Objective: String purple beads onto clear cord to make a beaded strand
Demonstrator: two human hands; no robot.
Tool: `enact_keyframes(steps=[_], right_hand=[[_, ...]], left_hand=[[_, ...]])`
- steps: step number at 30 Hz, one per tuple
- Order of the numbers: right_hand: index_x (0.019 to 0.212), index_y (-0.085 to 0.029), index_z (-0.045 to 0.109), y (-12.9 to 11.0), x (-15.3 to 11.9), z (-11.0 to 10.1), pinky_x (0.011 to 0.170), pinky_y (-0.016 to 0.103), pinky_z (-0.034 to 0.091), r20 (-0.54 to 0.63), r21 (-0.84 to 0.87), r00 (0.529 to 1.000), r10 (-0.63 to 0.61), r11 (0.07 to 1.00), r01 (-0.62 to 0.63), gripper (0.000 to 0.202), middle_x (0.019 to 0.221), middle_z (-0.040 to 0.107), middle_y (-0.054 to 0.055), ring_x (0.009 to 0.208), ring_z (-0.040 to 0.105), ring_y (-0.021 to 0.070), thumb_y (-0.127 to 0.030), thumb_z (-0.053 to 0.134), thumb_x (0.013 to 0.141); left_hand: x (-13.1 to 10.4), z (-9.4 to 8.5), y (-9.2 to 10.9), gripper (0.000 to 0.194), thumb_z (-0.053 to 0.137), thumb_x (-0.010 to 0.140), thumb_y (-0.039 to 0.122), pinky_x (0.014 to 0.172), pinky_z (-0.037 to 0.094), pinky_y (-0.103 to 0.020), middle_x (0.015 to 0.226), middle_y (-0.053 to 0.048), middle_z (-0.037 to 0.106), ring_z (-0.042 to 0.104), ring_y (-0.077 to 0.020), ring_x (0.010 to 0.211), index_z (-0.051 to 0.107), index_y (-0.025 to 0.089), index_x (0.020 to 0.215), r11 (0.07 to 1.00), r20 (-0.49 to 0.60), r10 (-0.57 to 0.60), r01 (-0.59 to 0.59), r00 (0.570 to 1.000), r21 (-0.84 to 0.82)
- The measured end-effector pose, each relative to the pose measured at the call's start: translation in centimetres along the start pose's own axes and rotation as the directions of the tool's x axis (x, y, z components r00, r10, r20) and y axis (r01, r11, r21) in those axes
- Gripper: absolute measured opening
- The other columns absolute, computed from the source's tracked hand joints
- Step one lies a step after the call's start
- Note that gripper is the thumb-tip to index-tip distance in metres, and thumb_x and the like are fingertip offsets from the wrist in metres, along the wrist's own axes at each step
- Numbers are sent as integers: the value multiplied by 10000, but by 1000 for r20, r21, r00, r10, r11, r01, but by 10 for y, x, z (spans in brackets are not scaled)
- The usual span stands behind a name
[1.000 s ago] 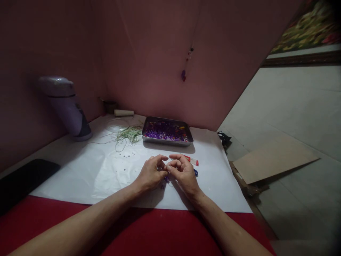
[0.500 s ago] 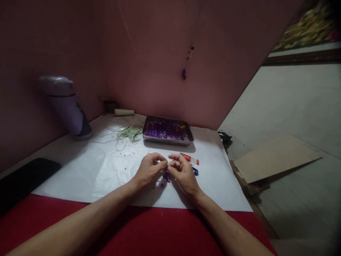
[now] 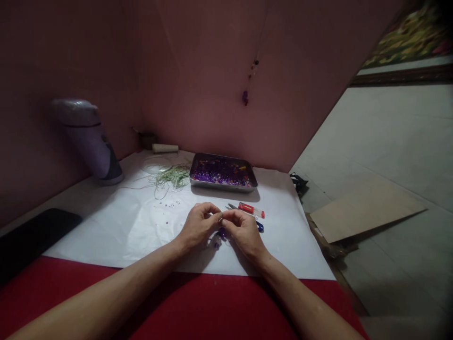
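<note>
My left hand [image 3: 201, 224] and my right hand [image 3: 243, 231] meet fingertip to fingertip above the white sheet, each closed in a pinch. Between and under them hangs a string of purple and clear beads [image 3: 222, 233]; the thread itself is too fine to make out. Just beyond my right hand lies a red lighter [image 3: 247, 208]. Pointed metal blades [image 3: 230, 206] show beside it, and a blue handle [image 3: 260, 227] peeks out past my right hand, its middle hidden. Several tiny loose beads [image 3: 167, 205] are scattered left of my hands.
Behind my hands stands a metal tray [image 3: 222, 187] of purple and mixed beads. Left of it lie tangled green thread [image 3: 173, 176] and a pale spool [image 3: 165, 148]. A lilac bottle [image 3: 90, 146] and a black phone-like object [image 3: 42, 236] sit at left. A beaded strand [image 3: 245, 97] hangs on the wall.
The raised fingers of my right hand have curled down toward the pinch, uncovering the metal blades beside the lighter. My left hand has barely moved.
</note>
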State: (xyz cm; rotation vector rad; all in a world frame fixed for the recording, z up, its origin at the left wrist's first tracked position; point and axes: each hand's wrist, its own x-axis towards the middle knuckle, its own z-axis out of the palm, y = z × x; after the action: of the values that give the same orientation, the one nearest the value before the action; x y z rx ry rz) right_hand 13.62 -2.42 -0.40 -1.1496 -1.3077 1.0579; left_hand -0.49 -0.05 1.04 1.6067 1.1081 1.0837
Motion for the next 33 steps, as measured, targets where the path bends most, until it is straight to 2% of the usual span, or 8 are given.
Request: enact_keyframes(steps=[12, 18, 21, 25, 33], right_hand=[[758, -145, 653, -1, -2, 0, 597, 292, 437, 6, -65, 1000, -2, 998, 3, 96, 689, 645, 37, 619, 560, 145, -233, 618, 746], [716, -158, 625, 2, -1, -2, 594, 287, 430, -14, -113, 999, -31, 993, 29, 81, 663, 621, 18, 609, 550, 143, -230, 605, 747], [707, -162, 612, 1, 0, -2, 592, 285, 426, -21, -123, 999, -46, 991, 43, 67, 657, 606, 10, 610, 542, 142, -219, 602, 742], [712, -166, 597, 1, 1, -2, 578, 286, 428, -31, -92, 999, -33, 995, 30, 58, 644, 596, 6, 598, 538, 141, -219, 600, 736], [724, -164, 605, 5, 2, -2, 571, 283, 429, -25, -60, 1000, -18, 998, 17, 89, 652, 602, 12, 591, 542, 138, -250, 603, 748]], left_hand=[[1, 0, -3, 149, 591, 727, 273, 599, 443, -257, 682, -37, 626, 557, -142, 635, 648, 141, 688, 998, 11, 40, -40, 999, 55], [1, 1, -1, 145, 567, 733, 259, 580, 438, -247, 641, -20, 608, 551, -134, 613, 629, 138, 681, 1000, 27, 4, -4, 1000, -14], [1, 1, 1, 165, 517, 760, 252, 626, 448, -256, 696, -28, 627, 570, -146, 676, 636, 142, 731, 1000, 19, 5, -4, 1000, -19], [2, 0, -4, 153, 565, 701, 216, 648, 459, -269, 751, -39, 648, 580, -153, 699, 634, 141, 814, 999, 15, 4, -4, 1000, -32], [0, 1, -5, 88, 584, 640, 167, 581, 435, -257, 642, -13, 614, 550, -138, 611, 621, 140, 715, 999, 11, -37, 37, 999, -18]])
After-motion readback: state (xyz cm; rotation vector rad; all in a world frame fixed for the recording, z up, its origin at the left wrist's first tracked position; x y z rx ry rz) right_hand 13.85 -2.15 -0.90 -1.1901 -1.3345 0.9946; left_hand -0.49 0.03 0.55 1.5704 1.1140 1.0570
